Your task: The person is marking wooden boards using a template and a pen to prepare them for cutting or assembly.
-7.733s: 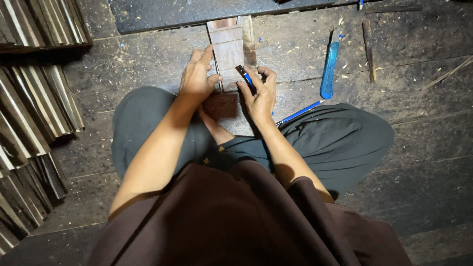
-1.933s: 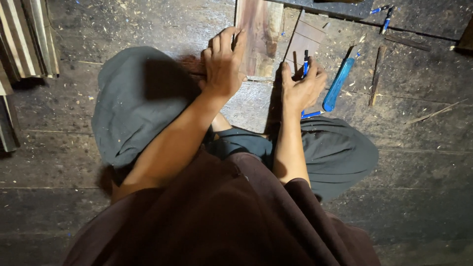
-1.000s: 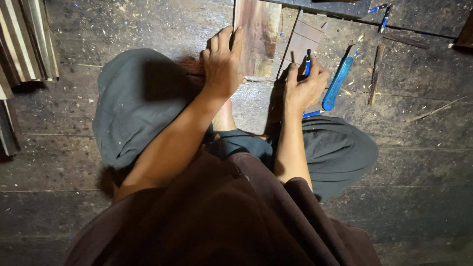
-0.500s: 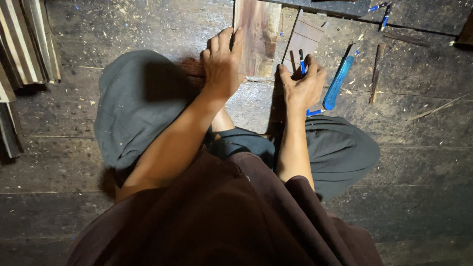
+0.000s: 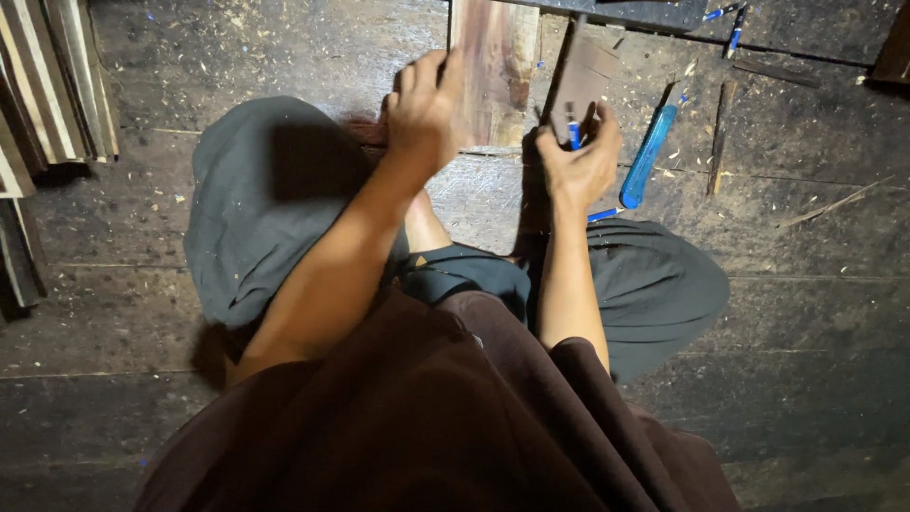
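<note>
I sit cross-legged on a dark plank floor. My left hand (image 5: 425,112) is blurred, fingers spread, over the near left edge of a reddish wooden plank (image 5: 495,57) that lies on the floor. To its right, my right hand (image 5: 574,169) grips a blue pen (image 5: 572,134) and also pinches the near end of a small dark wooden board (image 5: 580,83). The board is tilted up off the floor.
A blue utility knife (image 5: 647,156) and a second blue pen (image 5: 603,214) lie right of my right hand, with a thin wooden stick (image 5: 716,137) beyond. More pens (image 5: 732,21) lie at the top right. Stacked wood strips (image 5: 47,85) fill the left edge.
My right hand has tipped the small board up from the floor, pen still in it. My left hand has lifted slightly from the plank and is moving.
</note>
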